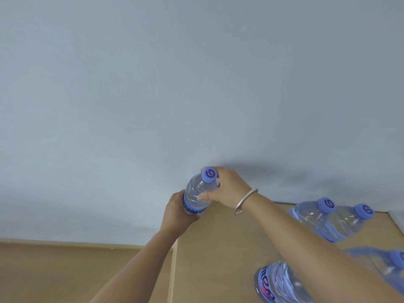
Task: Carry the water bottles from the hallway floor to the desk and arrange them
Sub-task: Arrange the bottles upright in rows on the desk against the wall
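A clear water bottle (200,191) with a blue cap and a blue label stands tilted over the desk's back left corner, near the wall. My left hand (178,212) grips its lower body around the label. My right hand (227,189), with a silver bangle on the wrist, holds its neck and shoulder just under the cap. Two more capped bottles (314,215) (349,221) stand side by side at the back right of the wooden desk (218,248). Another bottle (277,283) shows at the bottom, partly hidden by my right forearm, and one more (393,270) sits at the right edge.
A pale blue-grey wall (196,84) fills the upper view right behind the desk. A second, lower wooden surface (76,270) lies left of the desk, past its left edge.
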The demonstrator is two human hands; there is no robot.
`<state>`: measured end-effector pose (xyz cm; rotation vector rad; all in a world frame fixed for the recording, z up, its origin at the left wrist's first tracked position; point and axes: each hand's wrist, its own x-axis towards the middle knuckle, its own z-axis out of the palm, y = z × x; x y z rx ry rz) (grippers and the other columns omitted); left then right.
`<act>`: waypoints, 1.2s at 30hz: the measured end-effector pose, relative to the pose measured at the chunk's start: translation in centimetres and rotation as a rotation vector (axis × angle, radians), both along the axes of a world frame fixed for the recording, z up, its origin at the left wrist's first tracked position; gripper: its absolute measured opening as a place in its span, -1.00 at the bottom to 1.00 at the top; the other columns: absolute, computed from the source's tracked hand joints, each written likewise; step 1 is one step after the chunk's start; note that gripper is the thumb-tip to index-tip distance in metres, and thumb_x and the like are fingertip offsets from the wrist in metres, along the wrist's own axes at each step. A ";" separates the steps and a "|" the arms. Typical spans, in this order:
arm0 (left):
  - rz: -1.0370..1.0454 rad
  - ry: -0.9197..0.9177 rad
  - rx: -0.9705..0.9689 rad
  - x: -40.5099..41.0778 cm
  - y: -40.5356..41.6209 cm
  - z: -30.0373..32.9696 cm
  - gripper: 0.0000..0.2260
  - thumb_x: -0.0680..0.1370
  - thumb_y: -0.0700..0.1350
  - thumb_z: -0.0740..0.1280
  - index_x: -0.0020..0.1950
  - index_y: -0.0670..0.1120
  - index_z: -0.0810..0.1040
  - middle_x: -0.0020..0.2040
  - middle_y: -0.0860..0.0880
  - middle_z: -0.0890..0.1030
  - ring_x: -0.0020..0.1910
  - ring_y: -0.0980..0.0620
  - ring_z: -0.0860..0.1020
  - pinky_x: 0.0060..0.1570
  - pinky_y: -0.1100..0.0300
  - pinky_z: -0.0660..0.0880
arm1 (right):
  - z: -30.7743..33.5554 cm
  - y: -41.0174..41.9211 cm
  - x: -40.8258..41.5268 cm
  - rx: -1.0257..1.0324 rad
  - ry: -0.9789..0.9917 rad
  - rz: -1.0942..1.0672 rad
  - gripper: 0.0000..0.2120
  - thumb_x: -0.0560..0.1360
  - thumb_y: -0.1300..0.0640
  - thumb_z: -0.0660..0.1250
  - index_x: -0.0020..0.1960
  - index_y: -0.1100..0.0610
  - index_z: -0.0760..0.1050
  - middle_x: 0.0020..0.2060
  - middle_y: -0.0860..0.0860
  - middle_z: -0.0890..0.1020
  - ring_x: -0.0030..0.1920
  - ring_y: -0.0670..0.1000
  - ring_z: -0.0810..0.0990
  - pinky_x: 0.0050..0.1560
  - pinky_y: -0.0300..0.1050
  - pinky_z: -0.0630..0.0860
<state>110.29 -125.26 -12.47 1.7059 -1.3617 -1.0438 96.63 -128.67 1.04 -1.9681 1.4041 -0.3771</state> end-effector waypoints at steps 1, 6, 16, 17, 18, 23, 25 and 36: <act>-0.003 -0.003 0.010 0.1 -0.1 -0.2 -0.48 0.21 -0.18 0.54 0.10 0.06 0.48 -0.01 0.14 0.46 -0.09 0.15 0.45 -0.27 0.51 0.31 | -0.4 0.1 0.1 -0.001 -0.010 -0.014 -0.54 0.27 0.08 0.54 0.14 0.05 0.51 -0.06 -0.09 0.58 -0.11 -0.14 0.52 -0.09 -0.38 0.43; -0.004 -0.003 0.042 0.2 -0.7 -0.6 -0.52 0.20 -0.19 0.53 0.02 0.11 0.46 -0.05 0.13 0.52 -0.09 0.10 0.48 -0.26 0.44 0.33 | -1.5 -0.1 0.8 -0.046 -0.053 -0.094 -0.61 0.31 0.11 0.50 0.09 0.10 0.51 -0.04 0.00 0.62 -0.07 0.00 0.53 -0.05 -0.20 0.45; 0.034 -0.049 0.121 -0.2 -1.2 -0.7 -0.58 0.25 -0.18 0.55 0.03 0.00 0.51 -0.03 0.00 0.62 -0.10 0.02 0.52 -0.18 0.26 0.38 | -4.0 0.1 1.2 -0.092 -0.094 -0.265 -0.50 0.34 0.03 0.48 0.21 0.10 0.41 0.10 0.00 0.42 0.00 -0.05 0.45 -0.04 -0.35 0.30; 0.035 -0.068 0.153 -0.4 -1.3 -0.4 -0.55 0.27 -0.16 0.55 0.10 -0.06 0.49 0.03 -0.05 0.62 -0.08 0.01 0.51 -0.15 0.23 0.40 | -4.0 0.4 1.3 -0.082 -0.080 -0.273 -0.49 0.37 0.02 0.46 0.24 0.11 0.38 0.15 0.01 0.45 0.07 -0.01 0.47 0.02 -0.29 0.33; 0.040 -0.085 0.186 -0.6 -1.2 -0.1 -0.50 0.29 -0.15 0.54 0.16 -0.11 0.45 0.10 -0.10 0.58 -0.02 -0.03 0.51 -0.12 0.19 0.41 | -3.8 0.8 1.3 -0.068 -0.061 -0.269 -0.45 0.40 0.00 0.43 0.30 0.12 0.34 0.21 0.03 0.45 0.17 0.02 0.47 0.08 -0.23 0.36; 0.055 -0.078 0.322 -2.1 3.5 2.5 -0.16 0.32 -0.08 0.54 0.46 -0.18 0.15 0.40 -0.14 0.30 0.36 -0.09 0.33 0.11 0.16 0.36 | -1.1 7.8 -1.6 -0.103 -0.233 -0.281 -0.56 0.48 -0.05 0.33 0.30 0.06 0.38 0.13 -0.19 0.48 0.21 -0.18 0.44 0.09 -0.42 0.31; -0.037 -0.078 0.295 -3.1 7.7 3.1 -0.18 0.32 -0.07 0.53 0.47 -0.12 0.19 0.41 -0.07 0.34 0.38 -0.01 0.33 0.22 0.21 0.29 | -0.4 12.5 -4.6 -0.228 -0.352 -0.323 -0.67 0.44 -0.09 0.33 0.18 -0.04 0.47 0.03 -0.30 0.55 0.11 -0.29 0.50 0.10 -0.43 0.38; -0.310 -0.051 0.182 -8.2 17.2 6.1 -0.49 0.38 -0.07 0.48 0.29 0.07 0.41 0.12 0.23 0.46 0.15 0.32 0.40 -0.07 0.67 0.24 | -5.3 23.8 -12.3 -0.521 -0.352 -0.679 -0.34 0.30 0.17 0.48 0.34 0.06 0.29 0.23 -0.23 0.33 0.24 -0.23 0.35 0.23 -0.35 0.34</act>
